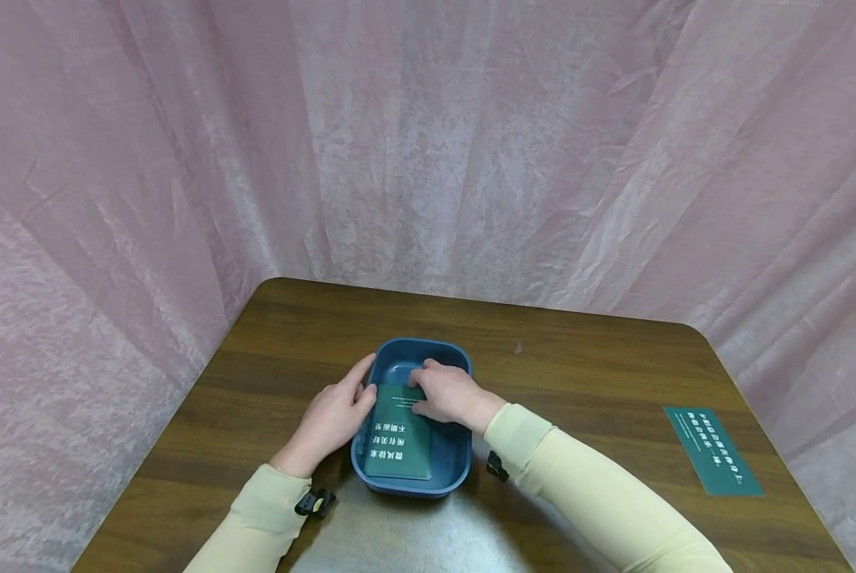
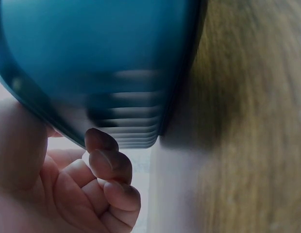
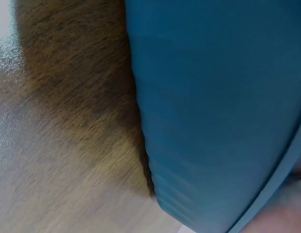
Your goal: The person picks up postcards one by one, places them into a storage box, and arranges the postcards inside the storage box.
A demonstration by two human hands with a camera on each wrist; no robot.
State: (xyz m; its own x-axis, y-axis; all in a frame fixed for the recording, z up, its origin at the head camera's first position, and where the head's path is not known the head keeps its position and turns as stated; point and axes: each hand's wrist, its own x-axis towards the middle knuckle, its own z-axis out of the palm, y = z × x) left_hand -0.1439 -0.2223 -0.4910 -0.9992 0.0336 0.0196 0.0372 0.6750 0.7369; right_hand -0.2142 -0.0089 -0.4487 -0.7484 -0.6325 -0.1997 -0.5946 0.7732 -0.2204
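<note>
A blue plastic basket (image 1: pixel 464 465) with slotted ends stands on the wooden table. Inside it, toward the left side, lies a dark green card (image 1: pixel 399 434) with white printed characters. My left hand (image 1: pixel 331 422) grips the basket's left rim, thumb over the edge and fingers along the outer wall; the left wrist view shows those fingers curled beneath the rim. My right hand (image 1: pixel 453 394) reaches in over the right rim and holds the card at its far right corner with thumb and curled fingers. In the right wrist view the basket's wall (image 3: pixel 213 107) hides most of that hand.
A second green card (image 1: pixel 713 451) with white characters lies flat near the table's right edge. Pink curtains (image 1: pixel 428 159) hang behind and on both sides of the brown wooden table (image 1: pixel 578 358). Light reflects off the table's near part.
</note>
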